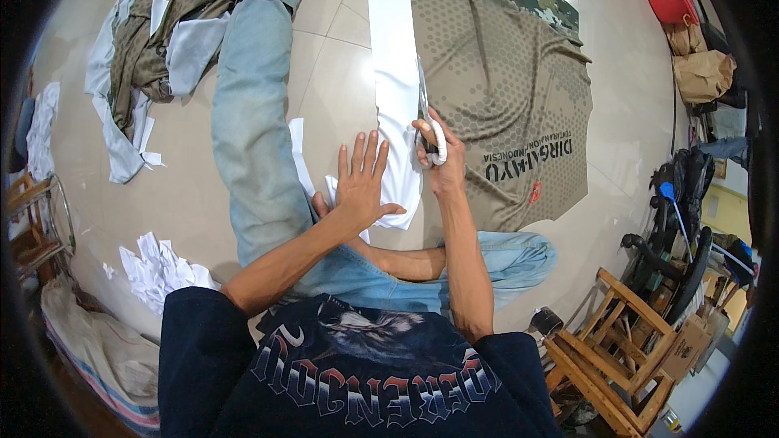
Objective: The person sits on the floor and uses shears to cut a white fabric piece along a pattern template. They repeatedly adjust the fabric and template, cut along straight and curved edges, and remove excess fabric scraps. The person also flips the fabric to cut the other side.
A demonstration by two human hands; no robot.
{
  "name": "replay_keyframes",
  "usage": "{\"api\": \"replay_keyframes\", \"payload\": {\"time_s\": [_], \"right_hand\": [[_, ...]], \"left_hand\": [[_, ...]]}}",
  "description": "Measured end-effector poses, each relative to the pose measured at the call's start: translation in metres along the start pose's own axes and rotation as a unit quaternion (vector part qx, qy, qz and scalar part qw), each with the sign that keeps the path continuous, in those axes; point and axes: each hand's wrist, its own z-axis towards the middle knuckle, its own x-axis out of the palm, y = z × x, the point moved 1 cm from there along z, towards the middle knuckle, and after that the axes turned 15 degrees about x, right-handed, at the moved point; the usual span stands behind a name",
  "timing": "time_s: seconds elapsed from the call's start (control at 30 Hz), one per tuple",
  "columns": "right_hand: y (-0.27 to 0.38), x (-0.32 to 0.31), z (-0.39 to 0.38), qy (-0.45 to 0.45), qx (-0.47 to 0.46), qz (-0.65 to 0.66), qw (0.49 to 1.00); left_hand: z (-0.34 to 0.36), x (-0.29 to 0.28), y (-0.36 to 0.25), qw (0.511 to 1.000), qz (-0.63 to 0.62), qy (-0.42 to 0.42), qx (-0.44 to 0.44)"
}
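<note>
A pair of scissors [436, 139] with white-wrapped handles is gripped in my right hand [446, 158]. Their blades point away from me, along the seam between a white strip of cloth [395, 40] and a brown patterned fabric panel [511, 81] with a camouflage far edge. My left hand [361, 182] lies flat with fingers spread on the near part of the white strip, holding nothing. Both pieces of cloth lie on the tiled floor, the brown panel to the right, slightly wrinkled. Whether the blades are parted is hard to make out.
A heap of brown and white cut fabric [182, 32] lies at far left, beyond my outstretched leg [258, 113]. White scraps [162, 272] sit at near left beside a woven sack [101, 349]. Wooden frames [621, 341], a paper bag [703, 75] and a red container [671, 2] line the right side.
</note>
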Motion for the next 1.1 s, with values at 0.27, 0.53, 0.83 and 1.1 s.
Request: {"api": "replay_keyframes", "payload": {"time_s": [0.27,0.53,0.83,1.1], "right_hand": [[0.001,-0.013,0.024,-0.066,-0.050,-0.126,0.989],[-0.004,-0.018,0.027,-0.028,-0.054,0.037,0.997],[0.000,0.004,0.037,-0.005,-0.081,-0.021,0.996],[-0.005,-0.011,0.026,-0.034,-0.008,0.002,0.999]], "left_hand": [[0.014,0.013,0.007,0.995,-0.022,-0.074,0.061],[0.012,0.015,0.001,0.996,0.081,0.035,0.017],[0.070,-0.020,0.094,0.963,0.025,-0.232,0.131],[0.083,-0.009,0.060,0.982,0.059,-0.164,0.069]]}}
